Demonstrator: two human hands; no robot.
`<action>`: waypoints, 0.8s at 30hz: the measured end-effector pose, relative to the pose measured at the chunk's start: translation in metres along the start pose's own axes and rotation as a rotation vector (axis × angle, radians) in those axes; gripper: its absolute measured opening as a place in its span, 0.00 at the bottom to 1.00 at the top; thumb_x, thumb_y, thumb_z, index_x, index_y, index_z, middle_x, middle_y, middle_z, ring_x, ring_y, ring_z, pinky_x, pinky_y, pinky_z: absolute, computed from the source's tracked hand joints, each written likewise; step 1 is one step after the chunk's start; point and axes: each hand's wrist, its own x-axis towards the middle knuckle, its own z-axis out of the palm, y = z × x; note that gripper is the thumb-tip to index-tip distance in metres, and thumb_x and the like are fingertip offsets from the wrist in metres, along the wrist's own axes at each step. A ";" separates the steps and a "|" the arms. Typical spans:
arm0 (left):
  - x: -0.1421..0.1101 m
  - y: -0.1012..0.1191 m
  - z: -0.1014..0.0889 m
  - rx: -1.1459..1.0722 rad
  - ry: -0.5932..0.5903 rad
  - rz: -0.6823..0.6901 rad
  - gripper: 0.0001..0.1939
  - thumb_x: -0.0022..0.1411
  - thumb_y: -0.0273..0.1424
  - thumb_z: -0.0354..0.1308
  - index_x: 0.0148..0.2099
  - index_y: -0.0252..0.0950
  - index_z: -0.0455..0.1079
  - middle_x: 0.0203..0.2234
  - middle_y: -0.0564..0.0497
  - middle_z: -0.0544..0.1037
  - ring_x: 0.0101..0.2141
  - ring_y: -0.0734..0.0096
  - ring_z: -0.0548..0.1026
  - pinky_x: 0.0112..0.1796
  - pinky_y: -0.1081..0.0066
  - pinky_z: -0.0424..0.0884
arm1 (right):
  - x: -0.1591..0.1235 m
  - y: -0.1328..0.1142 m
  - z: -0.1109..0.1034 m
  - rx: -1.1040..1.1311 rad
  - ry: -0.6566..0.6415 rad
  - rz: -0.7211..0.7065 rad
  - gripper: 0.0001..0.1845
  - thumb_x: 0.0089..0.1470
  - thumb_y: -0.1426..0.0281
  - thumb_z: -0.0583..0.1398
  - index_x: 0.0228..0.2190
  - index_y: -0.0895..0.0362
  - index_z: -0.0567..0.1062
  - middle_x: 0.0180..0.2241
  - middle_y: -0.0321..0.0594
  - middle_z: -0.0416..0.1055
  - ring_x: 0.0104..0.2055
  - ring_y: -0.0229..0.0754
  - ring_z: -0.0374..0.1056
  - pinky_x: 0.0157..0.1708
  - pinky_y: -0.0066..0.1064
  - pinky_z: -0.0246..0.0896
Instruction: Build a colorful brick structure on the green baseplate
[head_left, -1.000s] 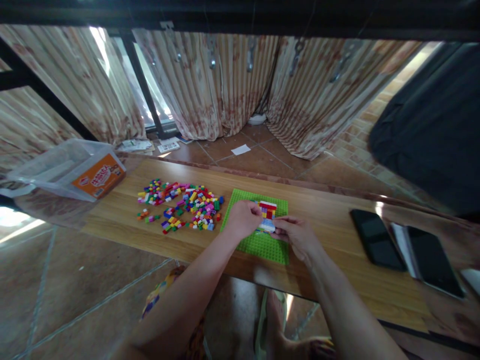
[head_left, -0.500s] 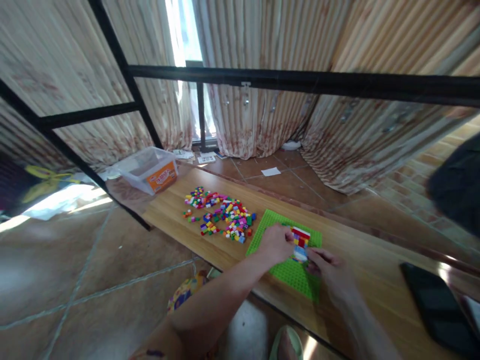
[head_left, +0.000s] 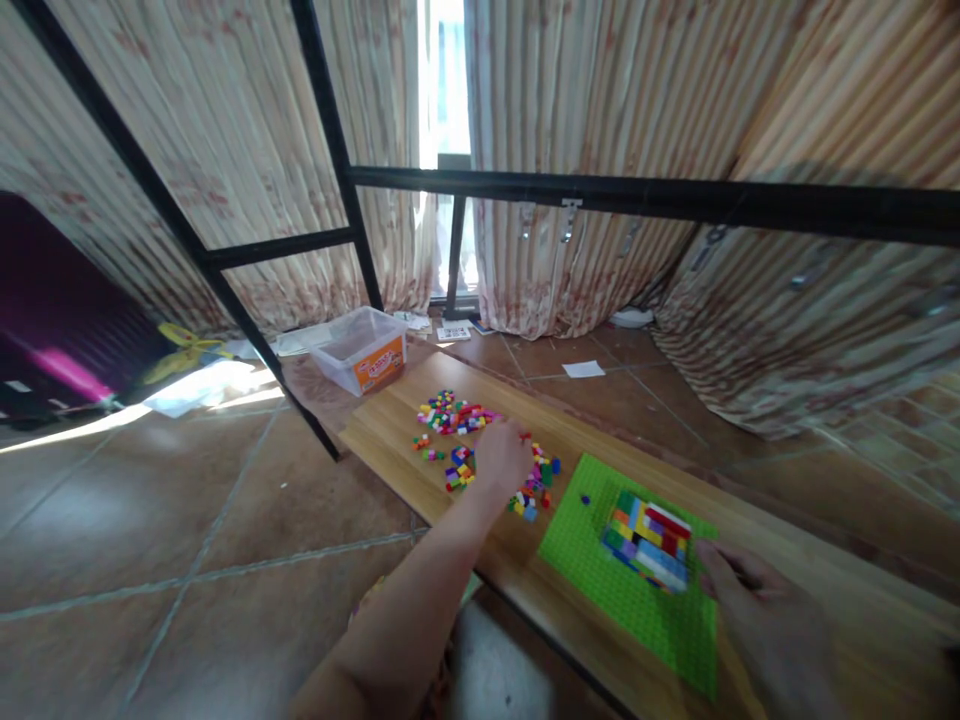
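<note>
My left hand (head_left: 504,458) is over the pile of small coloured toy bricks (head_left: 454,415), with its fingers turned down and mostly hidden. On the green baseplate (head_left: 589,570) stands a block of multicoloured bricks (head_left: 649,540), with a red and white row on top. Beside its right side is my right hand (head_left: 765,600), slightly blurred, its fingers curled together near the plate's right edge. Whether a small brick is between them I cannot make out. One small dark brick (head_left: 586,499) sits alone on the plate's left part.
The wooden bench (head_left: 405,480) runs diagonally across the view. A clear plastic box (head_left: 360,350) with an orange label stands at its far left end. Black metal bars (head_left: 525,185) cross in front of the curtains. White paper (head_left: 583,369) lies on the tiled floor.
My left hand has left the brick structure and moved left to the loose pile. My right hand has come slightly away from the structure. The whole view has shifted.
</note>
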 end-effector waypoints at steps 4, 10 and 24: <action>0.016 -0.030 -0.006 0.139 0.007 -0.026 0.09 0.59 0.29 0.53 0.37 0.34 0.75 0.37 0.44 0.77 0.43 0.63 0.73 0.46 0.68 0.68 | 0.001 0.002 0.004 -0.012 -0.011 -0.040 0.26 0.45 0.50 0.57 0.34 0.58 0.80 0.25 0.42 0.78 0.33 0.53 0.75 0.30 0.36 0.64; 0.017 -0.034 0.003 0.191 -0.026 0.016 0.09 0.58 0.28 0.53 0.37 0.33 0.75 0.37 0.41 0.77 0.43 0.59 0.73 0.45 0.65 0.69 | 0.007 0.008 0.010 -0.007 -0.018 -0.059 0.26 0.44 0.49 0.58 0.34 0.56 0.80 0.26 0.41 0.78 0.32 0.53 0.75 0.31 0.37 0.64; 0.020 -0.030 -0.001 0.294 -0.060 0.065 0.11 0.59 0.26 0.50 0.37 0.31 0.74 0.41 0.36 0.74 0.44 0.53 0.72 0.45 0.59 0.68 | 0.005 0.010 0.007 0.123 0.031 -0.125 0.24 0.48 0.52 0.58 0.33 0.58 0.80 0.26 0.42 0.77 0.30 0.48 0.73 0.31 0.34 0.64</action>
